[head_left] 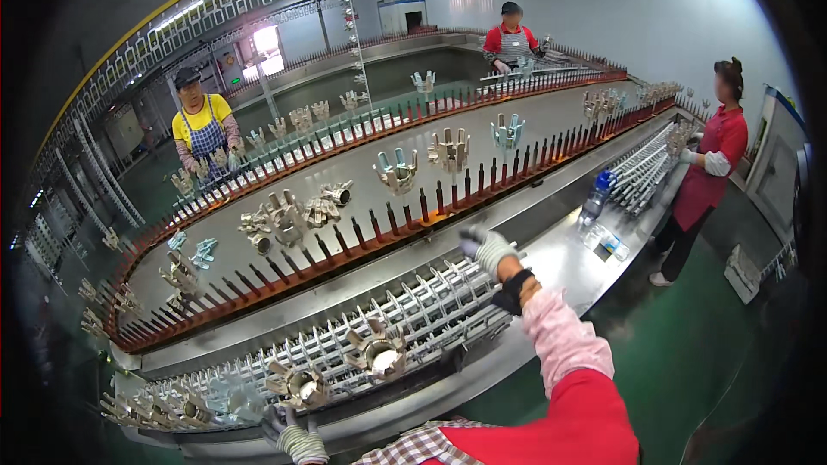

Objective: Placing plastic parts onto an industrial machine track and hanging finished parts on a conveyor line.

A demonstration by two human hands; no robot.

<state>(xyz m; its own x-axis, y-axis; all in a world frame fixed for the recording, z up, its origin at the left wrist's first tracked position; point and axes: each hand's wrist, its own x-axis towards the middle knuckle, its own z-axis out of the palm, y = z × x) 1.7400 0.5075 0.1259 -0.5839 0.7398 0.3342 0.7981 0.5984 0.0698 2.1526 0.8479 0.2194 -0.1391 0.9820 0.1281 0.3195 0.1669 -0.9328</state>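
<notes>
My left hand [293, 435], in a grey and striped glove, is low at the near edge of the rack, just below a pronged metal cup [297, 385]. Its fingers look spread, and I see nothing held in them. A second pronged cup [376, 353] sits to the right on the rack of metal rods [413, 306]. Stretched forward past the rack's right end is my gloved right hand [487, 250], with a dark band at the wrist. Its fingers appear apart, slightly blurred, with no object visible in them, near the row of dark upright pins [439, 198].
A conveyor loop with a rust-coloured rail [345, 264] carries several pronged cups. Loose metal cups [289, 215] are heaped on the steel table inside it. A blue-capped bottle [596, 196] stands at right. Co-workers [207, 129], [514, 43], [719, 142] stand around the line.
</notes>
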